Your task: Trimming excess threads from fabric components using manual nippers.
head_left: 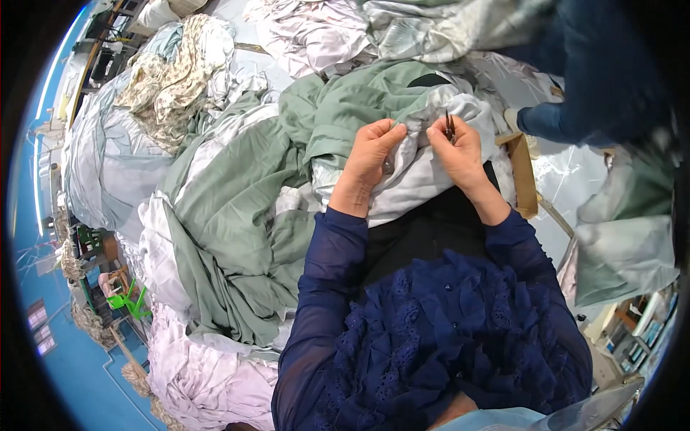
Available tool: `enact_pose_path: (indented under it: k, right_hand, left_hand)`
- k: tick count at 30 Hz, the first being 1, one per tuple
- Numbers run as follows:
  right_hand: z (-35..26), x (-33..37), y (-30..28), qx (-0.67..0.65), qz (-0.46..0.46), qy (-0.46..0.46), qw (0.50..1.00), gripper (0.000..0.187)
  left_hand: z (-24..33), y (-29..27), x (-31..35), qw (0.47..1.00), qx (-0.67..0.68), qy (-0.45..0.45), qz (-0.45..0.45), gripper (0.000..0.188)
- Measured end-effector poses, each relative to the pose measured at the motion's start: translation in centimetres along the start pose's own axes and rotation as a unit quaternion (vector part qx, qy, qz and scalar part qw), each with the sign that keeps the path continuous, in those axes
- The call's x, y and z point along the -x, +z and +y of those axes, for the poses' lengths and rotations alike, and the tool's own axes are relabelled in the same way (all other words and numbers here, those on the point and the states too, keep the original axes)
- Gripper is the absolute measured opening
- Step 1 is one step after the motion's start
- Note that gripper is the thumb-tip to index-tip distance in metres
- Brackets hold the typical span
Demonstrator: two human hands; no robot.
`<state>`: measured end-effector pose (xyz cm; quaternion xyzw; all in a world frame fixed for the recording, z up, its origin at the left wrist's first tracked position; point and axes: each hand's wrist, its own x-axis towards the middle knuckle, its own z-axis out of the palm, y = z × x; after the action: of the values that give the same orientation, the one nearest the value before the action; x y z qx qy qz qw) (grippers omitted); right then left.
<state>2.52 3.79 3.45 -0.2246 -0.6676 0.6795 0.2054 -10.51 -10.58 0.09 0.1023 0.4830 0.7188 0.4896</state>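
Note:
My left hand (371, 156) is closed, pinching the edge of a white and green cloth (411, 192) between thumb and fingers. Opposite it, my right hand (462, 152) grips small dark thread snips (449, 127), their pointed blades upward. The right thumb and finger are close to the same cloth edge; whether they also pinch it I cannot tell. White folds drape over my lap. The green part (233, 205) spreads in a large crumpled heap to the left.
Pale pink and white cloth heaps (309, 32) lie ahead, with a floral cloth (172, 86) at far left. An open cardboard box (522, 176) stands right of my lap. Beyond it is a person's leg in blue jeans (600, 86). A bright green plastic object (131, 300) shows at left.

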Motion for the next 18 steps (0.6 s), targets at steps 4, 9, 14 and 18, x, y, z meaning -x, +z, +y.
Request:
enact_pose_path:
  k: [4,9,14,18]
  right_hand:
    - [-0.2,-0.2,-0.7,-0.003,0.034,-0.026,0.999,0.012]
    - [1.1,-0.7,-2.0,-0.125,0.045,0.006,0.991,0.011]
    - [-0.7,-1.2,1.0,-0.082,0.014,-0.132,0.988,0.012]
    - [-1.3,-2.0,-0.5,-0.124,-0.074,0.019,0.989,0.011]
  left_hand:
    - [0.2,0.1,0.1,0.999,0.036,-0.003,-0.014,0.012]
    - [0.4,0.3,0.0,0.999,0.035,-0.01,-0.001,0.01]
    - [0.2,0.1,0.1,0.999,0.034,-0.009,-0.008,0.009]
    - [0.2,0.4,0.0,1.0,0.004,-0.01,-0.005,0.009]
